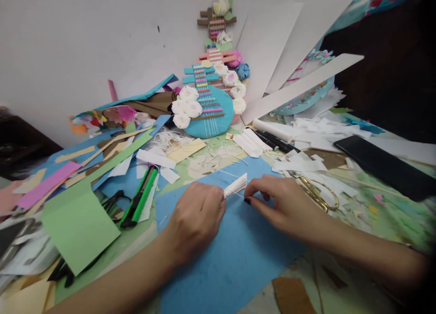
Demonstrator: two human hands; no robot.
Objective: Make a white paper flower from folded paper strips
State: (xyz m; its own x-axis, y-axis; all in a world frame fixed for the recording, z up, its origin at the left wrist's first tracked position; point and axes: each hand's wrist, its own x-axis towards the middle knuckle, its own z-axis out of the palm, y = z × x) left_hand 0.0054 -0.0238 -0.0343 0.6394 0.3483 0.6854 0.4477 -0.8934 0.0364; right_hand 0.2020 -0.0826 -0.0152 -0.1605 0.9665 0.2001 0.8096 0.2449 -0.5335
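Observation:
My left hand (197,216) is closed in a fist around a pleated white paper bundle (235,186), whose fanned end sticks out to the right. My right hand (284,203) pinches at a thin white thread (238,195) next to the bundle, fingertips close to my left thumb. Both hands rest over a blue paper sheet (235,255) on the table.
Gold-handled scissors (318,191) lie just right of my right hand. A green utility knife (141,200), a green card (78,225) and coloured paper strips lie left. A black phone (384,166), black markers (275,141), white scraps and a paper guitar craft (207,110) sit behind.

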